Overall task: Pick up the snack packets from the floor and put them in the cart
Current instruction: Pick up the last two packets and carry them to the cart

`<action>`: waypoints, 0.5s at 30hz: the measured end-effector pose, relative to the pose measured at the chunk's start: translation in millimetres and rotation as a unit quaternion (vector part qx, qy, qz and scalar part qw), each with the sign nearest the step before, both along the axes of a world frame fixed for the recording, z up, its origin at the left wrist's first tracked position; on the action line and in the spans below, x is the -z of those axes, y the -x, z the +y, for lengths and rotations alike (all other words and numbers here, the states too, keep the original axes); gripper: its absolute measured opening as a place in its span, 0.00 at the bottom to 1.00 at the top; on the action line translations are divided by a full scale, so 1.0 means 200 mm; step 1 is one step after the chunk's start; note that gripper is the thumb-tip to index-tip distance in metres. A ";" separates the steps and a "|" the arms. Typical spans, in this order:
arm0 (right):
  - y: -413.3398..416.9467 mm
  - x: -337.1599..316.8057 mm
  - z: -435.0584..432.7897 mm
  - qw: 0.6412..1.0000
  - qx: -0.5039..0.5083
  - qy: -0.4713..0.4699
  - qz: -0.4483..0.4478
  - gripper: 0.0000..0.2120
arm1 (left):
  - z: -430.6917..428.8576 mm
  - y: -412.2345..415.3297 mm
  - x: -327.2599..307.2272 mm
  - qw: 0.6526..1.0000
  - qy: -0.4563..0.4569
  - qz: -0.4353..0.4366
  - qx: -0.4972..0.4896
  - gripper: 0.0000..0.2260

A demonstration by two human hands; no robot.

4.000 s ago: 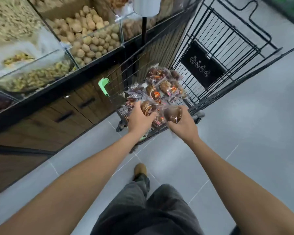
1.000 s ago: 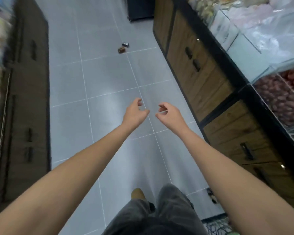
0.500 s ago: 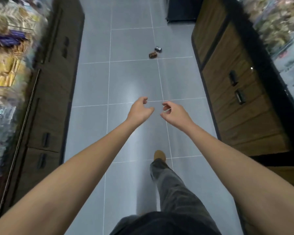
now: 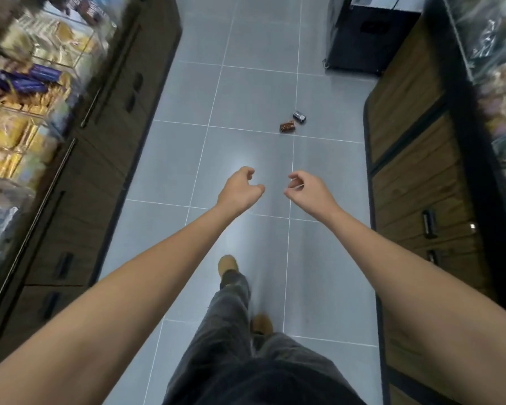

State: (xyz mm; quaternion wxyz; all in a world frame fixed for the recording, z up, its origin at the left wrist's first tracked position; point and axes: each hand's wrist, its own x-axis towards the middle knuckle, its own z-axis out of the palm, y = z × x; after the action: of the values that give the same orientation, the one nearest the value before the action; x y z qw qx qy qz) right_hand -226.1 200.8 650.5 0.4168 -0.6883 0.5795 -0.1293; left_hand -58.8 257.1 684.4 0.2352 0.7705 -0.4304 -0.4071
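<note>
Brown foil packet and dark silvery packet lie closer ahead. Left hand and right hand reach out for pickup, empty, fingers loosely curled.

A strip of grey tiled floor runs open between the dark wooden drawer cabinet on the left and the brown wooden drawer cabinet on the right. Bare tiles stretch from the left hand and right hand to the small brown snack packet and the dark silvery snack packet just beside it, both nearer the right cabinet. A black box-shaped unit blocks the far right corner.
</note>
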 end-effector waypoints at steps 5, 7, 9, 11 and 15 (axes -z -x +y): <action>-0.10 0.06 -0.46 1.000 0.016 -0.007 -0.009 0.17 | -0.49 -0.12 0.04 1.000 -0.004 0.005 0.010 0.24; -0.15 0.08 -0.67 1.000 0.027 -0.008 -0.006 0.17 | -0.73 -0.17 0.04 1.000 0.004 0.016 0.016 0.24; -0.21 0.07 -0.88 0.999 0.044 -0.013 -0.005 0.17 | -0.97 -0.22 0.04 0.999 0.006 0.021 0.031 0.24; -0.27 0.06 -1.09 0.998 0.059 -0.021 -0.005 0.17 | -1.20 -0.26 0.04 0.999 -0.003 0.022 0.049 0.25; -0.34 0.05 -1.47 0.994 0.103 -0.028 -0.019 0.16 | -1.63 -0.32 0.07 0.997 -0.017 0.017 0.079 0.25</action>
State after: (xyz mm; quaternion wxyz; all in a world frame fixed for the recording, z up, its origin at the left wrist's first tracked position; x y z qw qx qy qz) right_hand -157.7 -92.5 640.6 0.4310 -0.6102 0.6430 -0.1685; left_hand 5.0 -68.8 671.4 0.1963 0.7310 -0.4785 -0.4451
